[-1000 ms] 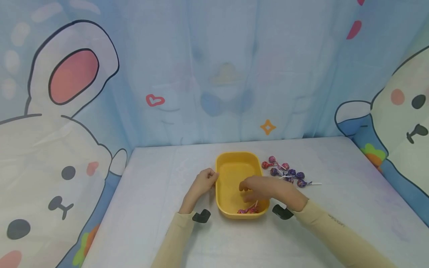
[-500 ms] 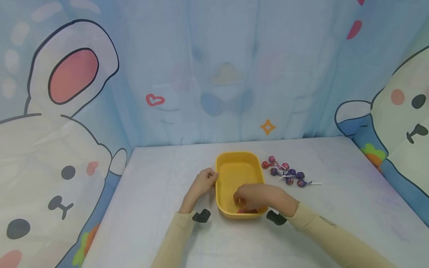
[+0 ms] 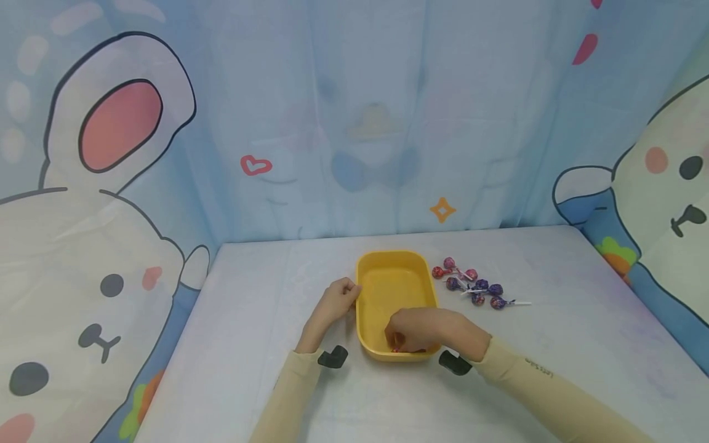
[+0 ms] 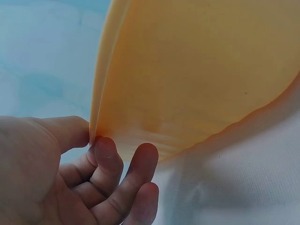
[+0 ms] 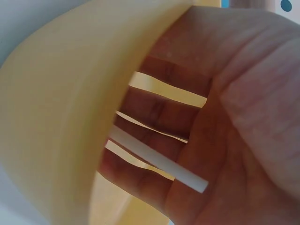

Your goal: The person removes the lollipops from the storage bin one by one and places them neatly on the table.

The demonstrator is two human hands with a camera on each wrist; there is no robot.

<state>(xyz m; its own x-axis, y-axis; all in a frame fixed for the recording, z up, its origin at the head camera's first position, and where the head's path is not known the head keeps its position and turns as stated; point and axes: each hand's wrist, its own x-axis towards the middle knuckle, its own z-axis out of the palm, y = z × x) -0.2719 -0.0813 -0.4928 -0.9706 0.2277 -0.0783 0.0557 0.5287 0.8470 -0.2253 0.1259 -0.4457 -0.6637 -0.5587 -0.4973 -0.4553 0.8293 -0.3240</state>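
Observation:
My left hand (image 3: 339,299) pinches the left rim of a yellow plastic bin (image 3: 382,271); in the left wrist view the thumb presses outside the rim (image 4: 104,70) with fingertips opposite. Inside the bin's near end, my right hand (image 3: 423,329) reaches down with fingers curled round a lollipop. Its white stick (image 5: 159,159) runs between the fingers and the palm in the right wrist view, while the bin wall (image 5: 56,108) hides the fingertips. A bit of red wrapper (image 3: 396,351) shows below the hand; the rest of the candy there is covered.
To the right of the bin lie several wrapped lollipops: pink and red ones (image 3: 449,263) farther back, dark purple ones (image 3: 496,303) nearer. A white cloth covers the table (image 3: 266,277). Behind it hangs a blue cartoon curtain (image 3: 365,203).
My right hand has dropped lower and toward the bin's near end, and its fingers have drawn together over the lollipops there. The left hand and the bin have stayed in place.

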